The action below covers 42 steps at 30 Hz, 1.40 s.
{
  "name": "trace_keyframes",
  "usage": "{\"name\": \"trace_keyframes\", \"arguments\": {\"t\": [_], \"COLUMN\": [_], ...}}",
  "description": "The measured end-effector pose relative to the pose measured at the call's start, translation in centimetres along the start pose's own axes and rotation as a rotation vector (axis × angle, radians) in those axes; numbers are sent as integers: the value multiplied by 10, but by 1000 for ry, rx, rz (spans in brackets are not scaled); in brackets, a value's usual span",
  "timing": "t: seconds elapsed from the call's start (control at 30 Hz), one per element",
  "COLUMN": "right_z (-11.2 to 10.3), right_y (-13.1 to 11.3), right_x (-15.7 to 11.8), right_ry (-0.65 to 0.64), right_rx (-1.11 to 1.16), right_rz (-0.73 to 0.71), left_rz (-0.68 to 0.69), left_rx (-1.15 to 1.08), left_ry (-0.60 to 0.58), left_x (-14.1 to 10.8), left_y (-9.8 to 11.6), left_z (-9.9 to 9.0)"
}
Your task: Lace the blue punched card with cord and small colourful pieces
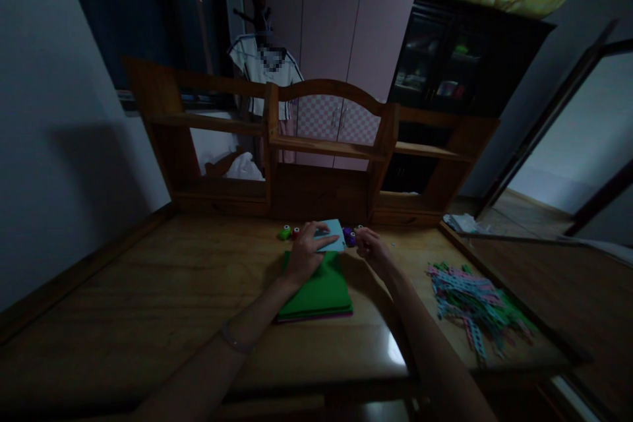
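My left hand (305, 254) rests on a light blue card or sheet (335, 229), its thumb and fingers stretched over the surface. Below it lies a stack of green sheets (316, 293) with a darker purplish layer at the bottom edge. My right hand (372, 247) is to the right of the blue sheet, fingers curled together; whatever they may hold is hidden. Close to its fingertips sits a purple toy with round eyes (349, 236). On the other side of the blue sheet are a green toy with eyes (285, 232) and a red one (295, 233), partly covered by my left hand.
A pile of pink, blue and green perforated plastic strips (469, 303) lies on the right of the wooden table (163, 303). A wooden shelf unit (321, 194) borders the back edge. Raised wooden edging (499, 283) runs along the right side.
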State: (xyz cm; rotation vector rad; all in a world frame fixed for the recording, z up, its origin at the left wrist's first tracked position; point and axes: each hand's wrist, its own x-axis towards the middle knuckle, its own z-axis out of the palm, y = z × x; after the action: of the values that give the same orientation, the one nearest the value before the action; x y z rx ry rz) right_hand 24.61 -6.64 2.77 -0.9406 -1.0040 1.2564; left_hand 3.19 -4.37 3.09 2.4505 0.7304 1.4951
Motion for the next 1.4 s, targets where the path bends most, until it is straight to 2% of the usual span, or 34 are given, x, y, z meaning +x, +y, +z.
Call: {"name": "trace_keyframes", "arguments": {"t": [0.17,0.33,0.43,0.63,0.77,1.0,1.23,1.4], "right_z": [9,16,19,19,15,11,18,21], "right_y": [-1,-2,-2,1,6,6,8,9], "right_x": [-11,-14,-14,-14,-11,-4,-8,-7], "right_ry": [-126,-145,-89,-67,-11,63,32,-2], "right_rx": [-155,-193,-191,-157,-183,-272,-461,-543], "right_rz": [56,55,42,21,-58,-103,-257,-277], "left_rz": [-48,-76,-76,-54,-60,23,34,27], "left_rx": [34,34,38,51,92,74,95,114], "left_ry": [91,145,120,50,12,-159,-93,-71], "left_x": [1,2,1,1,2,2,3,4], "left_y": [-2,-7,-7,-7,-5,5,3,2], "left_z": [-4,-2,-1,1,6,11,13,12]}}
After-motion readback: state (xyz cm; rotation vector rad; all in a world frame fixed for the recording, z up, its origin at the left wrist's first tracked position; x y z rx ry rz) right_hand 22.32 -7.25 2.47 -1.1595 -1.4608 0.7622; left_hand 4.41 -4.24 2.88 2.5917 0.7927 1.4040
